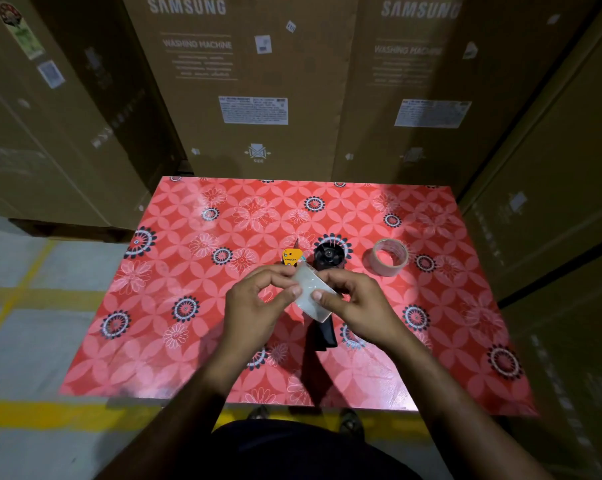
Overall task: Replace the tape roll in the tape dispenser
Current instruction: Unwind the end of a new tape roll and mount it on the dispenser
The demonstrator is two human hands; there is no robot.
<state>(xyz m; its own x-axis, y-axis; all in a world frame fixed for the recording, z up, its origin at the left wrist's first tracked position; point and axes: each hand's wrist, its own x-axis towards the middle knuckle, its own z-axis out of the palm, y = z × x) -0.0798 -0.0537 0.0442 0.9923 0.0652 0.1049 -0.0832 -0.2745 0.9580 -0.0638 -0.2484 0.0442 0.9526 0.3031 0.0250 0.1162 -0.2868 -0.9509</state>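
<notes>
A clear tape roll (pixel 312 295) is held above the middle of the red flowered table (pixel 188 306). My left hand (pixel 258 303) pinches its left edge and my right hand (pixel 358 306) grips its right side. Under the hands lies the black tape dispenser (pixel 329 256), with its round hub and yellow front plate (pixel 291 257) toward the far side and its handle (pixel 325 336) pointing toward me. A second roll of clear tape (pixel 386 257) rests flat on the table, to the right of the dispenser.
Tall cardboard washing-machine boxes (pixel 258 84) stand against the table's far edge, with more boxes on the right (pixel 552 202). On the left is grey floor with yellow lines (pixel 33 299). My feet (pixel 349 422) show below the table's near edge.
</notes>
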